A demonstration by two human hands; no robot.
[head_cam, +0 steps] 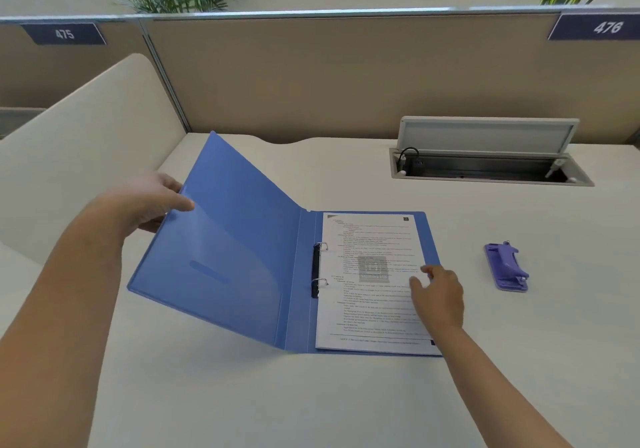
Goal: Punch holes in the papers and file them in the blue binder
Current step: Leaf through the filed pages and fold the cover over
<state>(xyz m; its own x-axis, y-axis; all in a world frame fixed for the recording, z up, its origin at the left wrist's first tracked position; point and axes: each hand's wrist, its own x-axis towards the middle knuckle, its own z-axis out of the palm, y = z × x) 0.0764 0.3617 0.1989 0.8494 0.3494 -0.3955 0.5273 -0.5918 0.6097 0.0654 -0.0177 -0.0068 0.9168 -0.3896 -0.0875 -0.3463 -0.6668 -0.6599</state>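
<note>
left fingers (173, 202) are pinching the top edge of the binder's front cover (221, 240), holding it half raised. right hand (438, 295) lies flat, fingers loosely together, on the papers (367, 274), which already sit on the two rings (320, 264) inside the blue binder (427, 236) in the middle of the desk (346, 395). risk i'd guess: if the cover swings down while that hand is there, the sheets could shift or tear at the holes. can't tell if the rings are fully shut, and the print's too blurry to read. purple hole punch (507, 267) sits well off to the right
</note>
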